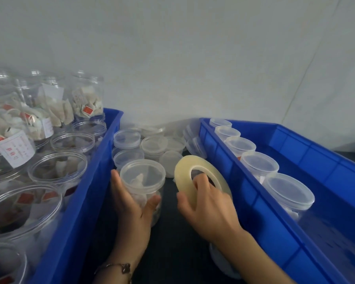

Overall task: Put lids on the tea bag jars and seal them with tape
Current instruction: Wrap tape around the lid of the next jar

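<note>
A clear tea bag jar [142, 181] with a lid on top stands on the dark table between two blue crates. My left hand [129, 203] grips the jar's body, thumb at the front. My right hand [209, 208] holds a roll of clear tape [184, 173] tilted beside the jar, with a finger through its core. Loose clear lids [154, 144] lie stacked behind the jar.
The left blue crate [90, 189] holds several open jars of tea bags [57, 171]. The right blue crate [244, 193] holds a row of lidded jars [259, 165]. A grey wall rises behind. Another clear jar [223, 263] lies under my right forearm.
</note>
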A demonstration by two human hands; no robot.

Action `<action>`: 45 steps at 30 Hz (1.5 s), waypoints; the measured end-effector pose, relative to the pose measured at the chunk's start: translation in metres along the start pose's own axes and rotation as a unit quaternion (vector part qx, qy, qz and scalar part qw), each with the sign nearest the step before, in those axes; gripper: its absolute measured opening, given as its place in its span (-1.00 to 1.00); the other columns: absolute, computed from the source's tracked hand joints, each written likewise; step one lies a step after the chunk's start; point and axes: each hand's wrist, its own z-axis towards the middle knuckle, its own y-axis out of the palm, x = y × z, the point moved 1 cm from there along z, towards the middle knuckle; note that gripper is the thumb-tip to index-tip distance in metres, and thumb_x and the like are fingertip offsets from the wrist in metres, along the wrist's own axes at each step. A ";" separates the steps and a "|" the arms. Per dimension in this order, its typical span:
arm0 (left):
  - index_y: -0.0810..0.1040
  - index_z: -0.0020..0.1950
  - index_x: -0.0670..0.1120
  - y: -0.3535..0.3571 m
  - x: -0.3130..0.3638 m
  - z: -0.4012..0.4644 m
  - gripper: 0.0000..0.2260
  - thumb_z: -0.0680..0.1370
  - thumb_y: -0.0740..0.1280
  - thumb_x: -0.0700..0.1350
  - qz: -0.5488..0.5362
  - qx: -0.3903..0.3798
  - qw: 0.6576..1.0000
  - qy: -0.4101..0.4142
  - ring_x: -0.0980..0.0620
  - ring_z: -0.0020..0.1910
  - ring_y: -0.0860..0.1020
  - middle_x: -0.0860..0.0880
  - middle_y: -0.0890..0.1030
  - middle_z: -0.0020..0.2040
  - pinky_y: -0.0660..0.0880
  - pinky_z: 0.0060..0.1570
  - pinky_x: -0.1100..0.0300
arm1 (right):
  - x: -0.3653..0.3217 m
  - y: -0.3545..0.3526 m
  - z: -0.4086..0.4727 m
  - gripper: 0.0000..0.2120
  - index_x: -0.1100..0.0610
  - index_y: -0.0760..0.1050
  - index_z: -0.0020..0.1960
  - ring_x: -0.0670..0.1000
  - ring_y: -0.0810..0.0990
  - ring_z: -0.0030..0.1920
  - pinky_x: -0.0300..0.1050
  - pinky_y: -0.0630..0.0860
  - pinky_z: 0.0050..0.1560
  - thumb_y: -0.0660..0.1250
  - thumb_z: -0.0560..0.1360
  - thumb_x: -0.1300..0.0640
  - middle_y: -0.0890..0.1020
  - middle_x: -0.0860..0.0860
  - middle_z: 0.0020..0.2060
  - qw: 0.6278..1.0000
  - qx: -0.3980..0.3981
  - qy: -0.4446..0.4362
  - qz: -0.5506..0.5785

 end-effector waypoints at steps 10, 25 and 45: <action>0.42 0.31 -0.09 -0.019 0.037 -0.028 -0.60 0.63 0.09 0.13 0.108 0.035 0.955 0.275 0.07 0.09 0.48 0.04 0.49 0.14 0.43 0.10 0.29 | -0.011 -0.015 -0.020 -0.54 -0.05 0.28 -0.02 -0.11 0.50 -0.33 -0.23 0.47 -0.31 -0.07 0.36 -0.38 0.40 -0.15 -0.35 0.996 -0.038 -0.075 -0.021; 0.63 -0.13 -0.16 -0.019 0.035 -0.026 -0.79 0.51 0.28 -0.07 0.146 0.035 0.954 0.259 0.17 -0.18 0.53 0.01 0.61 -0.20 0.48 -0.15 0.38 | -0.014 -0.012 -0.022 -0.58 0.02 0.41 -0.10 -0.11 0.48 -0.51 -0.29 0.43 -0.58 0.07 0.37 -0.31 0.46 -0.15 -0.42 0.992 0.007 -0.091 -0.087; 0.47 -0.32 -0.22 -0.035 0.016 -0.009 -0.72 0.57 0.17 -0.21 0.300 0.143 0.896 0.295 -0.04 -0.37 0.37 -0.13 0.44 -0.37 0.25 -0.35 0.23 | 0.002 0.001 0.050 -0.71 0.11 0.32 0.18 -0.02 0.47 -0.31 -0.18 0.29 -0.42 0.26 0.49 0.10 0.49 -0.01 -0.27 0.982 -0.020 -0.028 -0.184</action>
